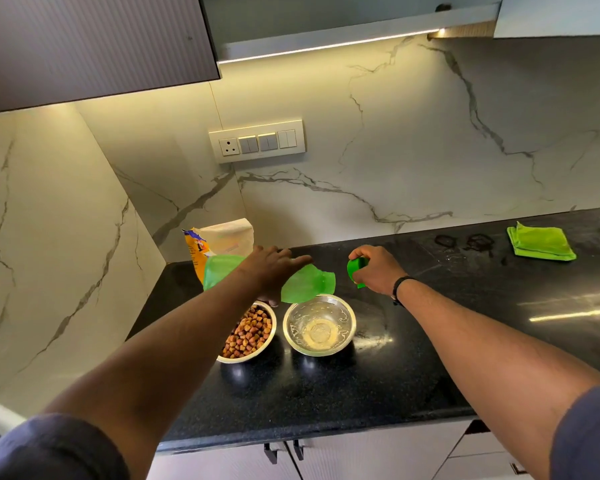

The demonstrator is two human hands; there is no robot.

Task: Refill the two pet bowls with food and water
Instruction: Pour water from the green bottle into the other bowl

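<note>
Our left hand point(274, 268) has its grip clamped round the green bottle point(305, 284), tipped over the water bowl point(319, 327) just below; right hand point(374, 270) pinches the cap point(356, 270) aside. Food bowl point(252, 332) looks full.

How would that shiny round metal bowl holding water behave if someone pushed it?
The shiny round metal bowl of water would probably slide easily on the polished black countertop. Its water would likely slosh, perhaps spill. Its rounded base might let it rock.

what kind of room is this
Most likely a home kitchen: a black stone countertop against a marble-look backsplash, overhead cabinets with under-cabinet lighting, and a wall switch panel with a socket.
</note>
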